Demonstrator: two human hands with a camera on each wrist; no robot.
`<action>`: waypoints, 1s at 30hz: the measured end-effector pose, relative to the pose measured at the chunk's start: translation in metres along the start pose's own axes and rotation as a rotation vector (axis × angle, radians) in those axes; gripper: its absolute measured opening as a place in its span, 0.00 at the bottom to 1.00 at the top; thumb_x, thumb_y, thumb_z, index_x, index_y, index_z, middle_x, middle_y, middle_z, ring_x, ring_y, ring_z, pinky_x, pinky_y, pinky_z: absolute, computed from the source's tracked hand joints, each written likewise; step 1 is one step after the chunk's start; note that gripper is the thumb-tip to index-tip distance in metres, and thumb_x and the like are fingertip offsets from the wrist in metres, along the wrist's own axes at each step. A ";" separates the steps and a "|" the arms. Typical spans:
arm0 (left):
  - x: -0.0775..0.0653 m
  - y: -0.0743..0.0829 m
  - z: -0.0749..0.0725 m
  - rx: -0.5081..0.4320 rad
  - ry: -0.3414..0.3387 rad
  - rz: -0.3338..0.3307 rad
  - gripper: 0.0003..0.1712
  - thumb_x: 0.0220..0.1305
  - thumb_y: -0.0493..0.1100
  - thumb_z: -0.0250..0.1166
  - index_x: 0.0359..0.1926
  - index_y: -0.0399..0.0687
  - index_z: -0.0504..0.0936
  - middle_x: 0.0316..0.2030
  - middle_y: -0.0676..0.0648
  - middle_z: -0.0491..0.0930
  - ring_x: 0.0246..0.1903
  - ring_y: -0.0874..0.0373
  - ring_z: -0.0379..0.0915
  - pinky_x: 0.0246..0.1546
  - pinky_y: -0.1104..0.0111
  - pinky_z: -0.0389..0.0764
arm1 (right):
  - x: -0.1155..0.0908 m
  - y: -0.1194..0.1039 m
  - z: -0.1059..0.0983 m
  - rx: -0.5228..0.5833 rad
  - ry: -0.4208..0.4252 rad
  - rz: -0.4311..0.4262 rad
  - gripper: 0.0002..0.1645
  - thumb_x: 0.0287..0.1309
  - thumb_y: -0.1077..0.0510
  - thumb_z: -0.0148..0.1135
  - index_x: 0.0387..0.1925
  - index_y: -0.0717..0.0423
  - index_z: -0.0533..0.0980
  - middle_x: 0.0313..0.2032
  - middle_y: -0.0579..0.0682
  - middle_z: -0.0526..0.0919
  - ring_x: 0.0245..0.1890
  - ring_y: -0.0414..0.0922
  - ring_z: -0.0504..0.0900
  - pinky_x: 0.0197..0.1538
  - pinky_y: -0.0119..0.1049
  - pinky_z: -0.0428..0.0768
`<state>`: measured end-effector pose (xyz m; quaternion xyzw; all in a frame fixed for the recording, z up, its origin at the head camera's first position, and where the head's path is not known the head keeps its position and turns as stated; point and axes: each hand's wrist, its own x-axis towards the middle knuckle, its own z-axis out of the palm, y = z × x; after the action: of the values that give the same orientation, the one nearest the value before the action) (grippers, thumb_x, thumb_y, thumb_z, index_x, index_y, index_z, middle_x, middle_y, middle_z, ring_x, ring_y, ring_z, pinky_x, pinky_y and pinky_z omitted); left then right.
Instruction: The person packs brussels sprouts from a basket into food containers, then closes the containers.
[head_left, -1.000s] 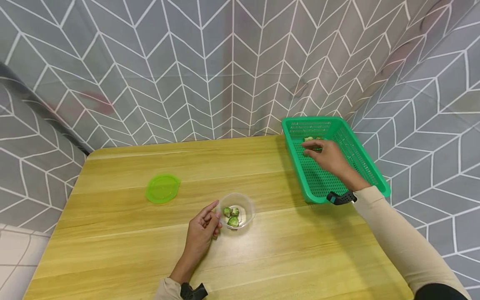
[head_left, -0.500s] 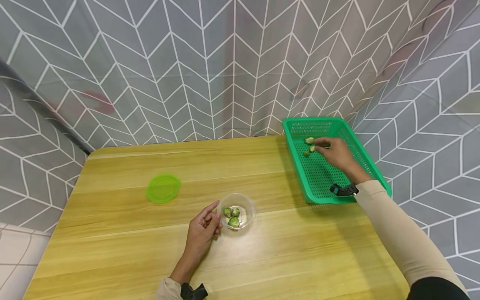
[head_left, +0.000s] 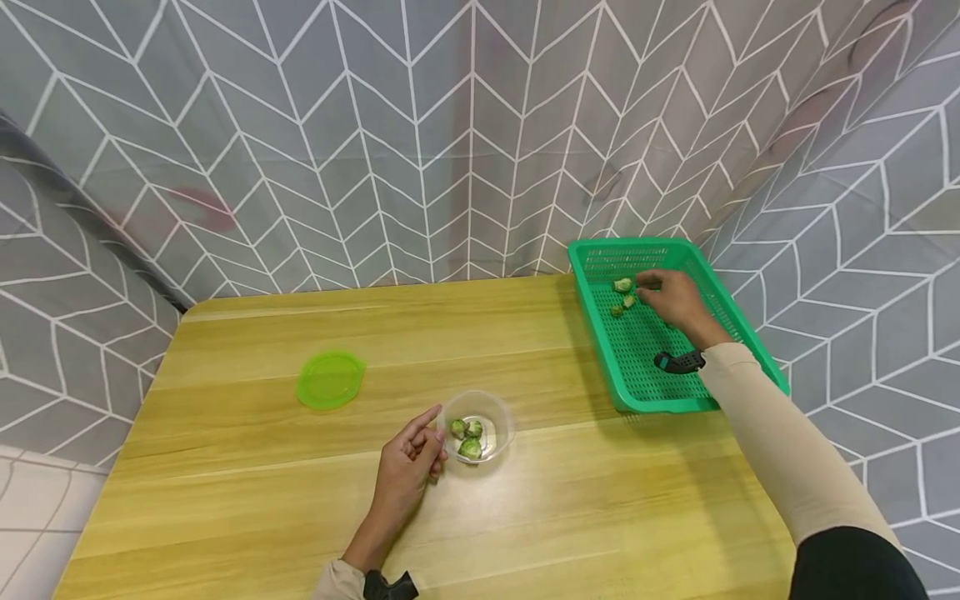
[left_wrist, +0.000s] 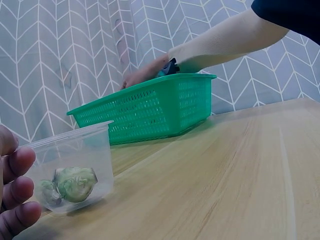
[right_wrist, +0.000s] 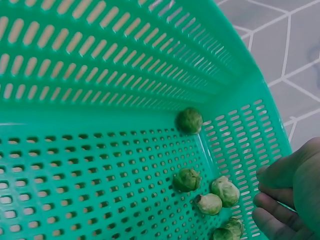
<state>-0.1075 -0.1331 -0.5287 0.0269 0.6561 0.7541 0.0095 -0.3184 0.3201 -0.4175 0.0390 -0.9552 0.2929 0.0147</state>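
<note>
A small clear plastic tub [head_left: 501,433] stands on the table with three Brussels sprouts [head_left: 470,448] inside. My left hand [head_left: 405,467] rests at its left side, fingertips and thumb against the outer wall; the left wrist view shows the loosely bent fingers [left_wrist: 20,189] overlapping that side. My right hand [head_left: 671,298] is inside the green basket [head_left: 613,375], near the far end. In the right wrist view its thumb and fingers are apart, with nothing between them. Several sprouts [right_wrist: 209,204] lie on the basket floor beside that hand, and another sprout [right_wrist: 190,121] sits in a corner.
A bright green lid [head_left: 330,380] lies on the left of the wooden table [head_left: 247,500]. Patterned grey curtains [head_left: 450,150] hang behind and at both sides. The basket's raised walls surround my right hand.
My right hand has moved right and slightly back inside the basket, uncovering sprouts it hid before. The left hand and tub stay in place.
</note>
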 end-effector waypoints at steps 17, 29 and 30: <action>-0.001 0.001 0.000 0.000 -0.018 0.004 0.26 0.72 0.44 0.65 0.68 0.44 0.74 0.27 0.40 0.80 0.21 0.62 0.73 0.18 0.73 0.78 | 0.022 0.007 0.010 -0.009 -0.026 0.051 0.25 0.73 0.60 0.56 0.65 0.71 0.70 0.59 0.74 0.74 0.59 0.68 0.73 0.56 0.62 0.76; -0.002 0.001 0.000 0.002 0.000 -0.010 0.25 0.71 0.46 0.66 0.67 0.50 0.76 0.27 0.37 0.80 0.21 0.61 0.73 0.18 0.72 0.78 | 0.036 0.017 0.017 -0.043 -0.017 0.032 0.24 0.70 0.62 0.59 0.63 0.71 0.72 0.58 0.74 0.75 0.58 0.69 0.74 0.58 0.61 0.76; -0.002 0.001 0.000 0.004 0.000 -0.009 0.25 0.71 0.46 0.66 0.67 0.50 0.76 0.27 0.37 0.80 0.21 0.61 0.73 0.18 0.72 0.78 | 0.037 0.018 0.018 -0.046 -0.012 0.025 0.24 0.70 0.62 0.59 0.62 0.71 0.72 0.58 0.74 0.76 0.58 0.68 0.75 0.57 0.61 0.76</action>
<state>-0.1058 -0.1335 -0.5274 0.0242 0.6577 0.7528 0.0128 -0.3572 0.3224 -0.4406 0.0285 -0.9623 0.2705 0.0059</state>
